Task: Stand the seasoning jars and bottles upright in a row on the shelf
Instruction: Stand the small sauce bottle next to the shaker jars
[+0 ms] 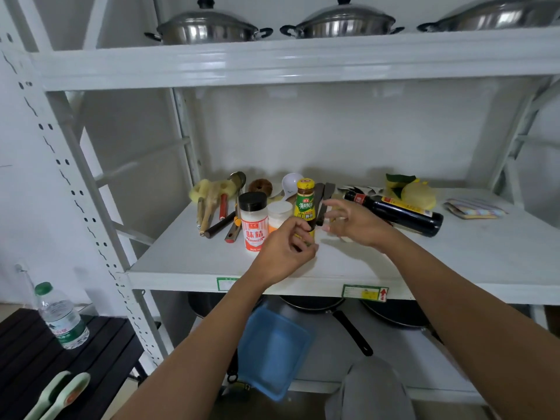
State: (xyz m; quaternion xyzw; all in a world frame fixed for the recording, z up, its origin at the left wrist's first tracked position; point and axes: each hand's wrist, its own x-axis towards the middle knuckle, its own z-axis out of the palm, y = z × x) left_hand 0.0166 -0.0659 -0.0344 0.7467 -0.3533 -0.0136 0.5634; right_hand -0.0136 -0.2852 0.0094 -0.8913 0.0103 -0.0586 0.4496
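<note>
Currently I am reaching both arms over the near edge of the white shelf point(188, 262). My left hand point(283, 256) is curling around the lower part of the yellow-capped sauce bottle point(304, 204), with the fingers point(298, 230) loosely bent against its label; whether they are pressing firmly I cannot tell. This bottle is standing upright near the middle of the shelf. My right hand point(354, 222) is hovering just right of the bottle, fingers spread and released, grasping nothing.

Immediately left of the sauce bottle, a white-lidded jar point(278, 215) is standing upright, and left of that a black-capped shaker with an orange label point(254, 222) is also standing upright; the three are sitting close together in a line. To the right, a dark soy sauce bottle point(397, 212) is lying on its side, its neck pointing left toward my right hand.

Farther back on the left, a cluster of utensils point(218, 204) is lying flat. At the far right, yellow cloths point(415, 192) and a folded towel point(472, 209) are resting on the shelf. Steel pots point(209, 27) are sitting on the shelf above, and dark pans point(315, 303) on the one below.
</note>
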